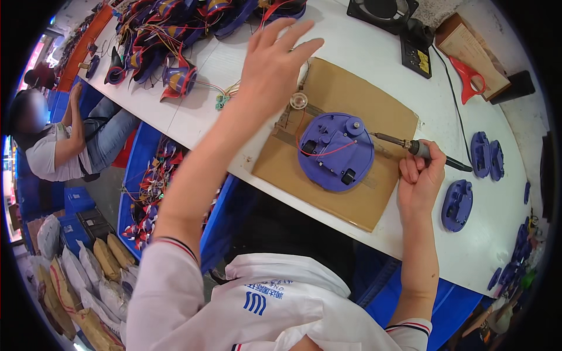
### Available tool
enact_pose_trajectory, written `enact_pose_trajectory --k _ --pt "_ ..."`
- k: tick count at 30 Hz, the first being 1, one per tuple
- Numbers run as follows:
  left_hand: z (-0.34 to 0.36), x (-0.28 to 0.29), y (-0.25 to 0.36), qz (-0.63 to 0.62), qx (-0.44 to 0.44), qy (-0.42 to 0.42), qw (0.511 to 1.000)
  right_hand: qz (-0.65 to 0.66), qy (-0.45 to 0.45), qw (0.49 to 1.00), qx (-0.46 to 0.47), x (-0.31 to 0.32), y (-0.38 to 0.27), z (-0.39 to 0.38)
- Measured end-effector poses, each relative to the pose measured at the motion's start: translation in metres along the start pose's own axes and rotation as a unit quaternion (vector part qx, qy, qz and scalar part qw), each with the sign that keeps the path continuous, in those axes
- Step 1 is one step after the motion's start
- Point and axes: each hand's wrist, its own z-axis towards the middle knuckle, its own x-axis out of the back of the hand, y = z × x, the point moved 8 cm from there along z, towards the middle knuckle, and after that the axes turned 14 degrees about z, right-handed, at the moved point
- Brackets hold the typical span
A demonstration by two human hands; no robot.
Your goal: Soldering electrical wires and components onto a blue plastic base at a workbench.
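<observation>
My right hand (418, 172) grips a soldering iron (395, 140). The iron points left, its tip close to the right edge of a round purple plastic base (331, 171). I cannot tell whether the tip touches it. The base lies on a brown cardboard sheet (328, 209). A thin red wire (328, 154) curves across it, and black switch-like parts sit on it. Beside its upper left is a small round clear part (298, 100), perhaps a speaker. Above and left of that, my left hand (270, 70) hovers open, fingers spread, with nothing seen in it.
Wired red and purple assemblies (175, 76) pile up at the far left, with a green circuit board (220, 102) nearby. Several purple parts (457, 206) lie to the right. A black fan (383, 9) and red-handled scissors (468, 82) sit behind. Another person (55, 134) sits left.
</observation>
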Motion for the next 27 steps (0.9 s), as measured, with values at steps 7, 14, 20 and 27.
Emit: enact_pose_trajectory --k 7,14,20,27 --pt "0.019 -0.021 -0.039 -0.003 -0.093 -0.056 0.994 0.024 0.005 1.000 0.003 0.007 -0.006 0.006" --pt "0.032 -0.035 -0.116 -0.356 0.496 -0.132 0.781 0.015 -0.007 1.000 0.011 0.007 -0.008 0.007" --pt "0.079 0.023 -0.110 -0.551 0.443 -0.084 0.702 0.006 0.001 1.000 0.019 0.006 -0.012 -0.001" --pt "-0.020 0.075 0.006 -0.476 0.410 -0.220 0.746 -0.069 -0.046 0.996 0.014 -0.037 -0.004 -0.029"
